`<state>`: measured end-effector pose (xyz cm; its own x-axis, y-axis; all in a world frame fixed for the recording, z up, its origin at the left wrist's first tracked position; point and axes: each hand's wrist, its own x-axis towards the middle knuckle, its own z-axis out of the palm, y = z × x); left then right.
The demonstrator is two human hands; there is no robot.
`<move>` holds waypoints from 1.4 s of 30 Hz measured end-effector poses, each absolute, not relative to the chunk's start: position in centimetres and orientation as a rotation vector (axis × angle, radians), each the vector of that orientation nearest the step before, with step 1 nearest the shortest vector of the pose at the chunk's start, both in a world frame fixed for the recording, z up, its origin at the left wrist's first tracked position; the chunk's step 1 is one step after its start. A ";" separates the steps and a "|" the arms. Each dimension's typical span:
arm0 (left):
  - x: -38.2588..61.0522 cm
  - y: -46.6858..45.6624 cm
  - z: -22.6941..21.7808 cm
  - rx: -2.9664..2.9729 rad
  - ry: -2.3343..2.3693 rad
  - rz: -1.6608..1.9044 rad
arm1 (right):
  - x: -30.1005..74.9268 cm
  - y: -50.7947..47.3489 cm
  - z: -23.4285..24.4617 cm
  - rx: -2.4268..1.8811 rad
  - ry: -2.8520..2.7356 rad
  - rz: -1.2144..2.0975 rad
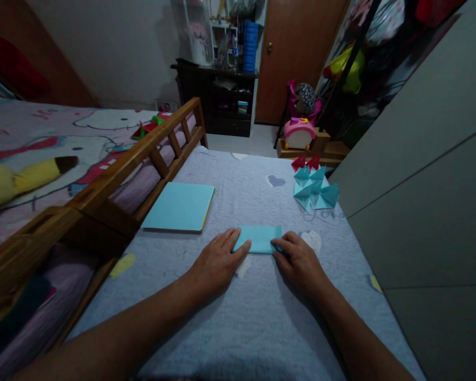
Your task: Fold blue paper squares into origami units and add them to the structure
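Observation:
A folded strip of light blue paper (261, 239) lies flat on the bedspread between my hands. My left hand (218, 259) rests over its left end, with the fingers lying flat on the paper and the thumb apart from them. At the right end, my right hand (299, 259) pinches the paper's edge between thumb and fingers. A square stack of light blue paper (180, 206) lies to the left, beyond my left hand. Several folded light blue paper pieces (314, 189) sit beyond my right hand, with red folded pieces (305, 163) just behind them.
A wooden bed rail (138, 153) runs along the left. Past it, a yellow plush toy (8, 182) lies on another bed. A pale cabinet (428, 174) borders the right side. Dark shelves (222, 100) and a wooden door (289, 63) stand at the back.

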<state>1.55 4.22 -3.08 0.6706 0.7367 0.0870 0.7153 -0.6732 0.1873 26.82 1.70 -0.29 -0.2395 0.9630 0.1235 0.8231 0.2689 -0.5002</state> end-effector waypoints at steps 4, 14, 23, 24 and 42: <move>1.5 4.2 -2.8 2.752 1.205 0.226 | 26.8 1.6 -0.4 -1.617 -2.141 0.456; 1.5 4.3 -3.2 2.756 1.202 0.244 | 26.7 1.8 -0.2 -1.715 -2.106 0.457; 1.7 3.8 -1.3 2.758 1.159 0.114 | 26.4 1.6 -0.3 -1.747 -2.067 0.455; 1.7 3.7 -1.1 2.755 1.150 0.108 | 26.3 1.5 -0.2 -1.743 -2.060 0.441; 1.4 3.6 -1.5 2.797 1.121 0.182 | 25.3 0.7 0.8 -1.747 -2.331 0.012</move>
<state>1.44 3.62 -1.49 0.7182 0.6927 0.0658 0.6779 -0.7179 0.1584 25.27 0.67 0.78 -0.2640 0.9483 0.1764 0.9463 0.2900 -0.1428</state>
